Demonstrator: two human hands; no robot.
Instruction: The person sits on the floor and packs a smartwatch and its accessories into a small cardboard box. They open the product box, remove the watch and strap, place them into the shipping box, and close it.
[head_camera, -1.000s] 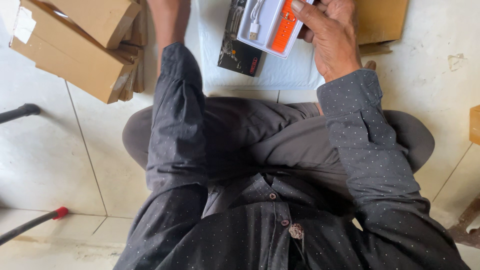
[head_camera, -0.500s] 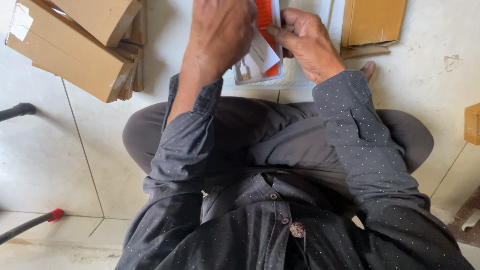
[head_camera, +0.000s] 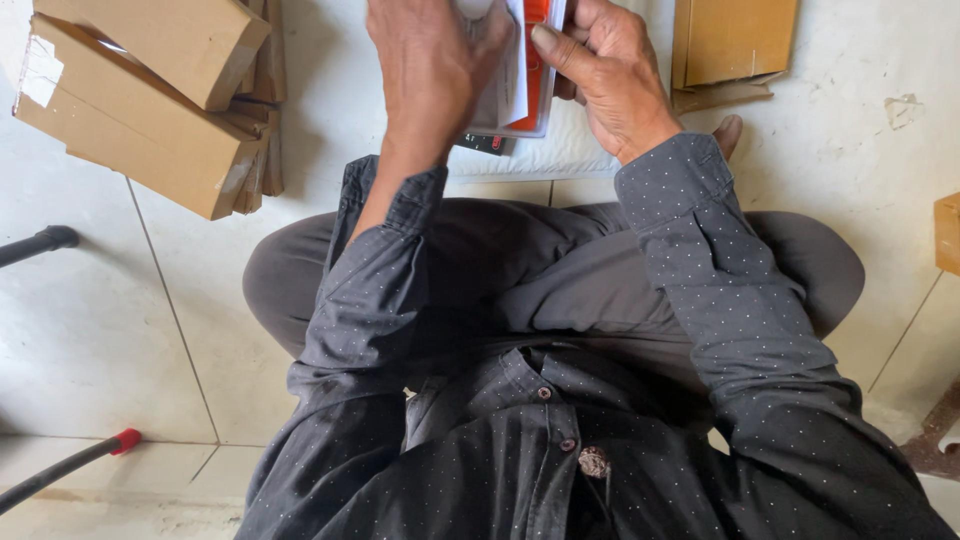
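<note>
Both my hands grip one clear plastic package with a white and orange card inside (head_camera: 522, 75), held up near the top edge of the view. My left hand (head_camera: 432, 70) covers its left side, fingers wrapped over the front. My right hand (head_camera: 610, 75) holds the right edge, thumb pressed on the face. What the package contains is mostly hidden by my hands. Under the package lies a white padded sheet (head_camera: 560, 155) on the floor, with a dark box edge (head_camera: 483, 145) peeking out.
I sit cross-legged on pale floor tiles. A stack of brown cardboard boxes (head_camera: 150, 100) lies at the upper left, more flat cardboard (head_camera: 735, 45) at the upper right. A black rod (head_camera: 40, 243) and a red-tipped rod (head_camera: 70, 465) lie at the left.
My left hand came in from the far left and closed on the package that my right hand was holding alone. The package has shifted slightly left, toward the centre.
</note>
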